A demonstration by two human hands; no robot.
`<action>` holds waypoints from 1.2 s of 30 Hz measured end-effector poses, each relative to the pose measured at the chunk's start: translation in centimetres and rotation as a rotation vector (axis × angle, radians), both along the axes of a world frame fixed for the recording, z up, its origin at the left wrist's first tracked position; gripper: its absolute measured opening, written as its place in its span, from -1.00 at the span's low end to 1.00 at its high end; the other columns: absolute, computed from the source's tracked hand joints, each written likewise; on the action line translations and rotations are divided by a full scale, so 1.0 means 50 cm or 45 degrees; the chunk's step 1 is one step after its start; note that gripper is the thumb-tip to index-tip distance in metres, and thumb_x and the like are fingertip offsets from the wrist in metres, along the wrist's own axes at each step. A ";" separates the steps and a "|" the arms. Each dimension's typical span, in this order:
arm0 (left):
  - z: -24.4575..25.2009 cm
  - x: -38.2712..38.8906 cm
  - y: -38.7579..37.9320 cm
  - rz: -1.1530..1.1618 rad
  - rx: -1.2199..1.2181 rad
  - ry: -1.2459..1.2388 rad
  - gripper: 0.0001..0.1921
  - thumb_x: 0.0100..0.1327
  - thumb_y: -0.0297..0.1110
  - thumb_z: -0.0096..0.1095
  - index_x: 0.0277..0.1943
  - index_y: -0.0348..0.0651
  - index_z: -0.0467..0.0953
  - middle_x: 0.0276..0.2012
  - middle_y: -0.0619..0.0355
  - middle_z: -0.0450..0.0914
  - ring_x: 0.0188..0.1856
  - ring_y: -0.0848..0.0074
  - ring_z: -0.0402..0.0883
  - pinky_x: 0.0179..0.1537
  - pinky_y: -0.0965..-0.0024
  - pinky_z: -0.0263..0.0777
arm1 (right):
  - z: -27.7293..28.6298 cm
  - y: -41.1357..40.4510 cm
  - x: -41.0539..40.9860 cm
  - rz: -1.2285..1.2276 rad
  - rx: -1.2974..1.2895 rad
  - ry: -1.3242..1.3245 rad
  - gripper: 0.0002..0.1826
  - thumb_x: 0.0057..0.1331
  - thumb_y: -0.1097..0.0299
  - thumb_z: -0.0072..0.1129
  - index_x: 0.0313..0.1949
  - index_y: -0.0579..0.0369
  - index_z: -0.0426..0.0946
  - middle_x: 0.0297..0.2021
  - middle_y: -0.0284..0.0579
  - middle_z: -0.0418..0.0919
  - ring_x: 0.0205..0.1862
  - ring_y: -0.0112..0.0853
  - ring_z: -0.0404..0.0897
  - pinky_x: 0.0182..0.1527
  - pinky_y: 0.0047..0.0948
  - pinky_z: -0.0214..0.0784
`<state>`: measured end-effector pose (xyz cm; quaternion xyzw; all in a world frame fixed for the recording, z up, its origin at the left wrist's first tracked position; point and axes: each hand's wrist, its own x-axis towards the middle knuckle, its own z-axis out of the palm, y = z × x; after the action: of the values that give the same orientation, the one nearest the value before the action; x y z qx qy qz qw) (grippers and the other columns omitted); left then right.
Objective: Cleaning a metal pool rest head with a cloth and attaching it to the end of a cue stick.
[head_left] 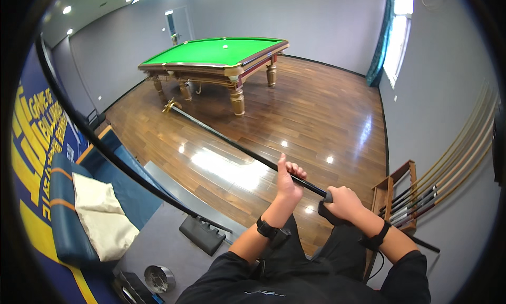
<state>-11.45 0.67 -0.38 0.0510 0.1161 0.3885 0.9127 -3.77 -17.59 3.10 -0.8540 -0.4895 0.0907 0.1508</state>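
A long mechanical bridge stick with a dark shaft slants across the view from my hands up to the left. Its brass-coloured head is at the far end, over the floor near the billiard table. My right hand is closed around the butt, by a dark grip. Ahead of it, my left hand cradles the shaft between a raised thumb and loosely curled fingers. Both wrists wear black bands.
A green-topped billiard table with a white ball stands ahead. Cues lean in a wooden rack at right. At left are a blue sofa with a cushion, and a grey side table bearing a notched black cue holder and metal ashtray.
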 end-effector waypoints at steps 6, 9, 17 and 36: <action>-0.014 -0.003 0.042 -0.194 0.063 0.206 -0.44 0.55 -0.03 -0.11 -0.64 0.06 0.04 -0.78 0.35 -0.10 -0.73 0.58 -0.16 -0.65 0.41 -0.12 | -0.009 -0.022 0.007 0.071 0.007 -0.172 -0.72 0.13 0.20 0.26 -0.28 0.13 0.51 -0.45 0.20 0.63 -0.30 0.15 0.66 -0.20 0.06 0.51; -0.032 -0.054 0.152 -0.095 0.188 0.037 -0.39 0.57 -0.05 -0.16 -0.68 0.08 -0.05 -0.77 0.34 -0.11 -0.72 0.59 -0.19 -0.66 0.43 -0.24 | -0.019 -0.114 0.060 0.013 -0.097 -0.315 -0.68 0.11 0.14 0.33 -0.30 0.08 0.50 -0.46 0.14 0.64 -0.32 0.10 0.67 -0.25 0.03 0.52; -0.012 -0.102 0.225 -0.233 -0.034 -0.131 -0.43 0.58 -0.15 -0.25 -0.67 0.05 -0.04 -0.78 0.33 -0.07 -0.74 0.58 -0.15 -0.67 0.48 -0.19 | 0.000 -0.378 0.136 -0.197 -0.084 -0.584 -0.69 0.05 0.23 0.38 -0.35 0.03 0.42 -0.53 -0.05 0.60 -0.41 -0.05 0.66 -0.36 -0.05 0.46; -0.026 -0.099 0.265 -0.299 -0.060 -0.225 -0.44 0.57 -0.20 -0.22 -0.67 0.06 0.00 -0.79 0.34 -0.04 -0.76 0.59 -0.13 -0.68 0.48 -0.15 | 0.027 -0.833 0.264 -0.558 0.024 -0.978 -0.75 0.02 0.45 0.32 -0.35 0.07 0.40 -0.44 -0.04 0.56 -0.31 0.01 0.58 -0.25 -0.07 0.39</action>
<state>-16.41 13.94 -1.70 0.0086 0.0377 0.2791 0.9595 9.42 -59.22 4.44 -0.9081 -0.3181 -0.2719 -0.0187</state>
